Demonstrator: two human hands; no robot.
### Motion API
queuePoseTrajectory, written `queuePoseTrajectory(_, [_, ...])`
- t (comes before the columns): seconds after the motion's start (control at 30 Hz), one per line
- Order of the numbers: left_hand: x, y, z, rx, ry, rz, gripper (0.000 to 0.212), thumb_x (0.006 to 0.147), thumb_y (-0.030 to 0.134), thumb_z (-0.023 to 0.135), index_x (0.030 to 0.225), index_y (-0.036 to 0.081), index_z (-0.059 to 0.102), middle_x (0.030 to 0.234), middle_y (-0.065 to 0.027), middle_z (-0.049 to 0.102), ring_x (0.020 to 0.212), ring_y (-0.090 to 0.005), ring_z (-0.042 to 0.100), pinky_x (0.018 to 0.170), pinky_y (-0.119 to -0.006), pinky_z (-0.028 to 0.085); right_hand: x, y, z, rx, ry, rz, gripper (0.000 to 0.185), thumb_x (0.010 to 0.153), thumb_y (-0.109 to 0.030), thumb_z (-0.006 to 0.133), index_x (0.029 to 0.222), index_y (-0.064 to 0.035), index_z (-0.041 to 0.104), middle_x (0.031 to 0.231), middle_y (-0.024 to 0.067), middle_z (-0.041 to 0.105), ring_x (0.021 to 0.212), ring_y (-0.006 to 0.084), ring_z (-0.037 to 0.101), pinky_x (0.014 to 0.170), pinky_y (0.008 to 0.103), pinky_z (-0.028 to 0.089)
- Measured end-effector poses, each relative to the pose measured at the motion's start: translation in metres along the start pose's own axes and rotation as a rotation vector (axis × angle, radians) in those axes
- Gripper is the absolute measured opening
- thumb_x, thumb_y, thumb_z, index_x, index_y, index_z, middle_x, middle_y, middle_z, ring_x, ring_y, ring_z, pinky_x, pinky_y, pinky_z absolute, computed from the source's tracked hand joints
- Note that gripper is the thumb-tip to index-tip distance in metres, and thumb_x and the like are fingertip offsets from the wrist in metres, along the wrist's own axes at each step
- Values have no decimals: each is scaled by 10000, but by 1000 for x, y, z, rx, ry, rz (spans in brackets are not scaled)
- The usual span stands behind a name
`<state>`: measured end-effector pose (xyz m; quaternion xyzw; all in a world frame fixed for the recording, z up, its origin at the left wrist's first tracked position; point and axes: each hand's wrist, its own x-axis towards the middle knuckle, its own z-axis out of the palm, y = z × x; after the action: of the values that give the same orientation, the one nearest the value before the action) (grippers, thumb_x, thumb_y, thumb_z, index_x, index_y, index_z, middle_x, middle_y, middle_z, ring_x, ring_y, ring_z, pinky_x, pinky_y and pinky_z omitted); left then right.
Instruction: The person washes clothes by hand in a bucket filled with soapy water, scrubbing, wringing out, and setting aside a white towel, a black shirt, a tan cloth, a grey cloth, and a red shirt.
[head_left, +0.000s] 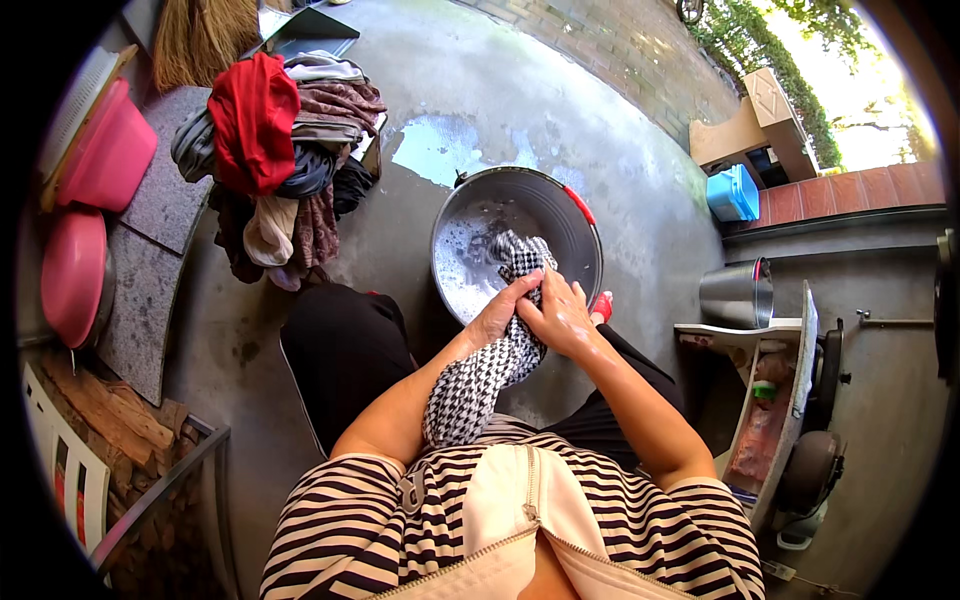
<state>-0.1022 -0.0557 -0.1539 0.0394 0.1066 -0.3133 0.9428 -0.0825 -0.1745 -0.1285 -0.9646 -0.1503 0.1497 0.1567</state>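
Note:
A black-and-white houndstooth cloth (480, 382) runs, twisted, from against my striped top up through both hands and over the near part of a metal bucket (585, 262). My left hand (501, 309) grips the cloth from the left, and my right hand (559, 311) is closed round it from the right, close beside the left. Wet patches show on the right hand and wrist. The cloth's far end hangs in the bucket above soapy water (465, 259) with white foam. The bucket stands on the floor between my knees.
Piled clothes (255, 124) with a red garment on top stand at the upper left. Pink basins (75, 277) lean beside stone slabs (142, 300). Firewood (112, 420) lies lower left. A second metal bucket (731, 294), a blue container (731, 193) and a shelf (761, 420) are at right.

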Motion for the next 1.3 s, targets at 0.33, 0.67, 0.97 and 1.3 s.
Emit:
queuePoseTrajectory(0.33, [10,-17,15,-89,-242,-199,443,866,429,429,1024,32,547,782,-115,594,654,-243,613,534,-330,520,6,46,31,2174,-103,151,692,802,-630,484,1309,-182,336,1258,133,470,1043,301,529,855,535,417])
queuePoseTrajectory(0.67, [2,-4,0,997,-76,81,346,901,315,393,971,8,537,774,-102,603,689,-152,594,564,-257,475,41,29,-30,1215,-284,150,265,793,-245,558,953,-34,572,795,16,532,776,123,511,767,287,437])
queuePoseTrajectory(0.97, [9,5,3,1039,68,-70,327,861,191,420,1050,-46,544,929,-118,618,827,-159,587,723,-275,466,53,42,0,944,-302,269,395,860,-310,535,1166,-62,567,907,18,568,839,93,503,763,228,407])
queuePoseTrajectory(1.3, [2,10,8,1782,158,102,1151,564,264,661,1398,-9,-85,929,-261,615,845,-390,617,798,-377,487,4,37,-42,1358,-697,504,701,851,-398,578,1416,-187,220,1210,67,503,1030,249,547,787,475,496])
